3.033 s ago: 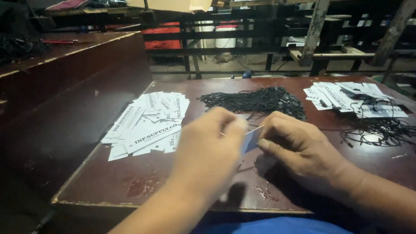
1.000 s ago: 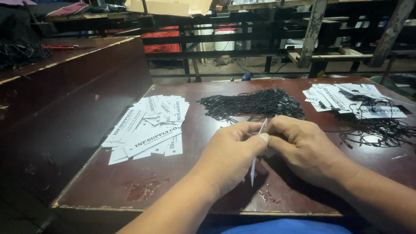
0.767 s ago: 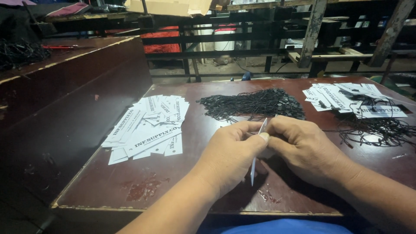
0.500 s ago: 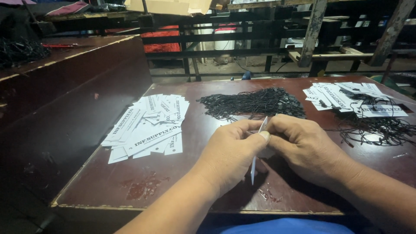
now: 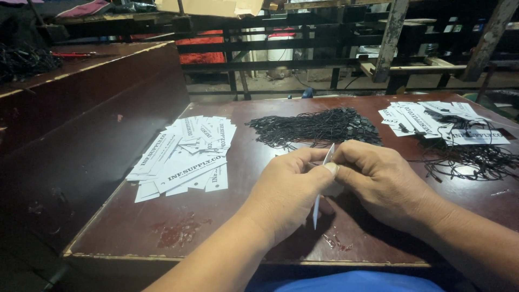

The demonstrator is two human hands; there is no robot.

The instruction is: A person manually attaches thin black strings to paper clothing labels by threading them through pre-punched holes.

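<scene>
Close to the camera, the left hand (image 5: 289, 189) and right hand (image 5: 378, 178) meet over the dark red table (image 5: 162, 238), and both grips pinch one thin white tag (image 5: 323, 184) held on its edge. Farther back lie a loose pile of white paper tags (image 5: 186, 157) on the left, a heap of black strings (image 5: 319, 127) in the middle, and more white tags with strings (image 5: 448, 127) on the right.

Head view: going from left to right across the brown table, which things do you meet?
Spread of white paper tags → left hand → thin white tag held edge-on → right hand → tags tangled with black strings.
</scene>
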